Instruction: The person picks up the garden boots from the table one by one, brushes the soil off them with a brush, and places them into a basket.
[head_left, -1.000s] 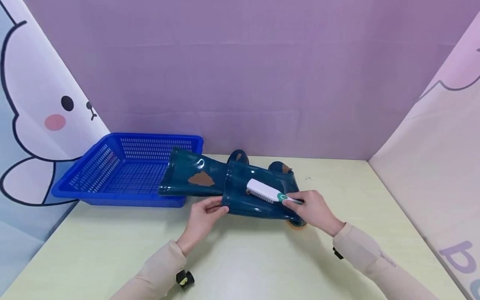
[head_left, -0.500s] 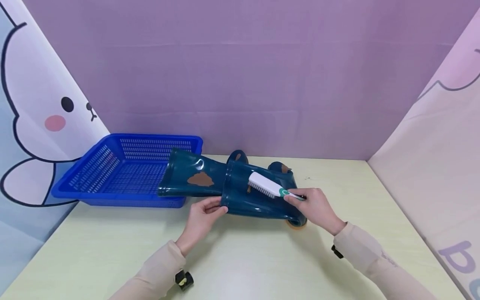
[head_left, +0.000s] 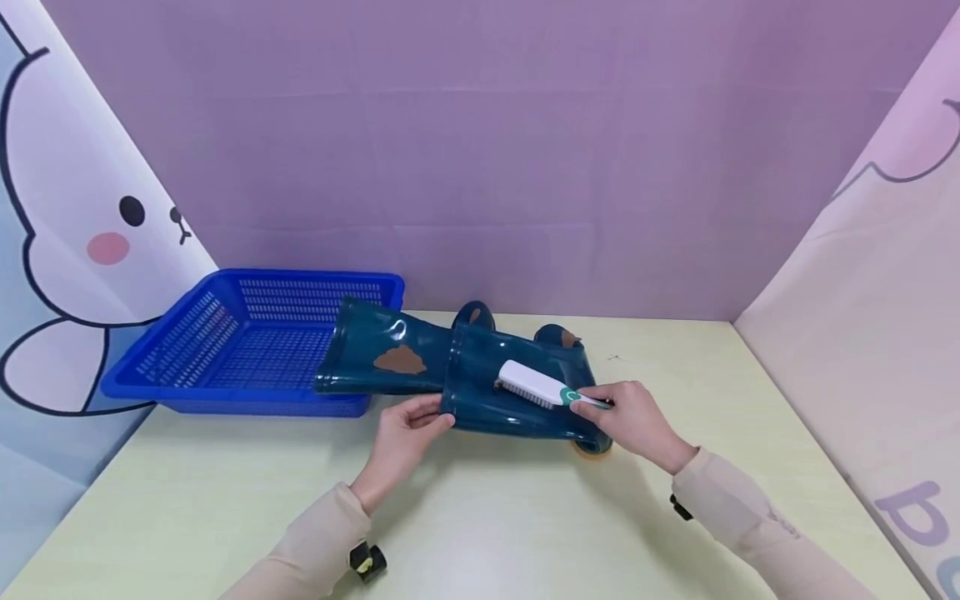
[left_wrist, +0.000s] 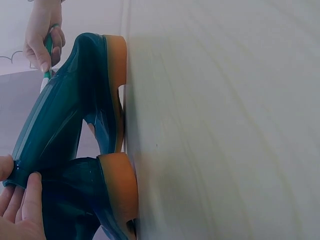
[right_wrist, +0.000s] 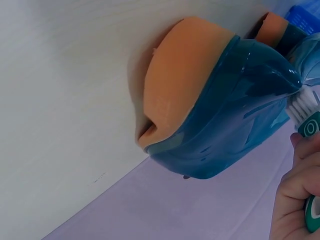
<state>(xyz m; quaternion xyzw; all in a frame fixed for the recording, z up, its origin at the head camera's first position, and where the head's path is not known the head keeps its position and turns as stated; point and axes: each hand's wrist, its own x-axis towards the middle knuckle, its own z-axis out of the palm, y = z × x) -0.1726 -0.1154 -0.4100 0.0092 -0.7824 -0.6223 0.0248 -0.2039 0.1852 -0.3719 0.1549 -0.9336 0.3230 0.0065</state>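
Pale green laminate covers the table (head_left: 525,533), on which everything is laid, with purple backing and cartoon-printed side panels closing it in. One blue basket (head_left: 247,337) is set at the far left, its mesh walls low.

Two dark teal rubber boots are laid on their sides. The far boot (head_left: 382,358), marked with a brown stain, is propped with its shaft over the basket's rim. The near boot (head_left: 510,392) lies across the table's middle, just beside the other, so that a broad flank is turned upward for scrubbing. Tan soles (left_wrist: 117,185) are seen in the left wrist view, turned sideways by the tabletop.

The near boot's shaft opening is pinched at its edge by the left hand (head_left: 405,433), thumb over and fingers under, apparently to keep the soft rubber from sliding. One white brush (head_left: 532,385) is pressed bristles-down on that flank; its green handle end is gripped by the curled fingers of the right hand (head_left: 630,421), a hold that seems suited to stroking along the boot.
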